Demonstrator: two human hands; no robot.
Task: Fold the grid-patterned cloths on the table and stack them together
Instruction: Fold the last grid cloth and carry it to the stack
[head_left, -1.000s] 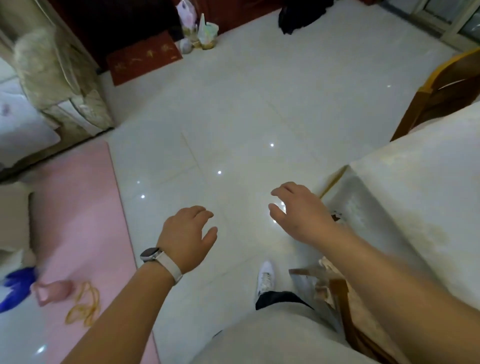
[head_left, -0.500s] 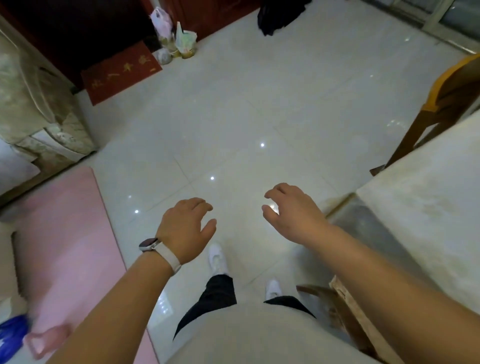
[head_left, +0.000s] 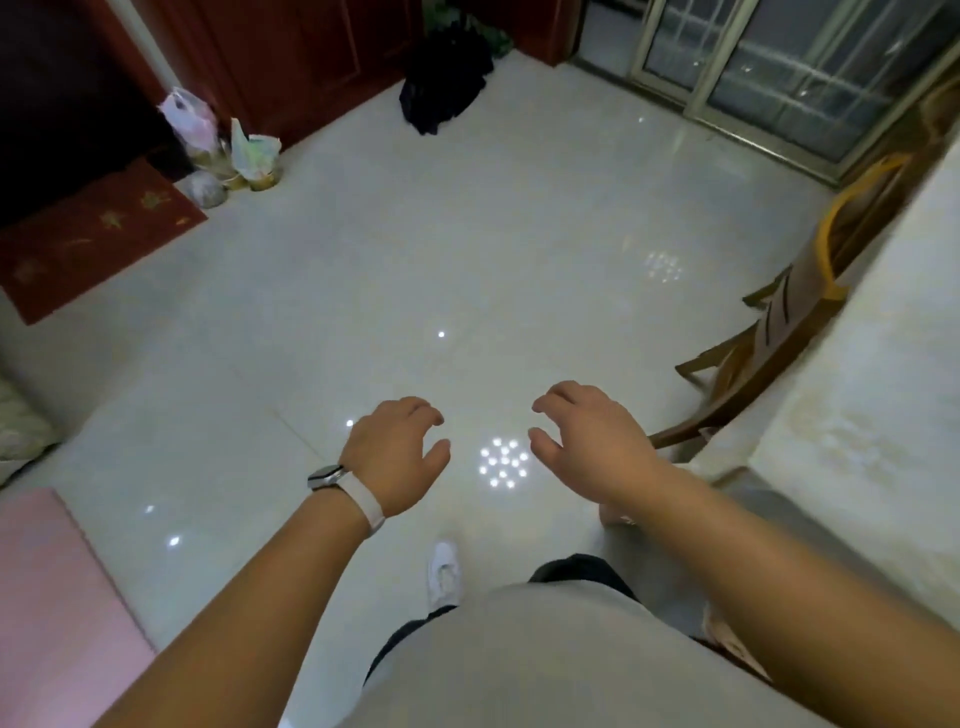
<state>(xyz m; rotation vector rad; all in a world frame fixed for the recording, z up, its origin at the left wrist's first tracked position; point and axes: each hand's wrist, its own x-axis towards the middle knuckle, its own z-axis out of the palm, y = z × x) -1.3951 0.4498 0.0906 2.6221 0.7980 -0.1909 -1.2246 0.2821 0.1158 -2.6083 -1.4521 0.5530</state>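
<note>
No grid-patterned cloth shows in the head view. My left hand (head_left: 397, 457), with a white watch band on the wrist, hangs over the pale tiled floor with loosely curled fingers and holds nothing. My right hand (head_left: 582, 441) floats beside it, a short gap apart, fingers also loosely curled and empty. The table (head_left: 857, 426), covered in a cream cloth, runs along the right edge, to the right of my right forearm.
A wooden chair (head_left: 779, 332) stands against the table. A pink mat (head_left: 47, 613) lies at lower left, a red doormat (head_left: 93, 234) at upper left with plastic bags (head_left: 223, 145) near it. A dark heap (head_left: 447, 88) sits by the far cabinets. Glass doors (head_left: 779, 67) are upper right.
The view has swung right and up: the pink mat slid off to the left, and the glass doors and more of the chair came in. Both hands stay empty, held in front.
</note>
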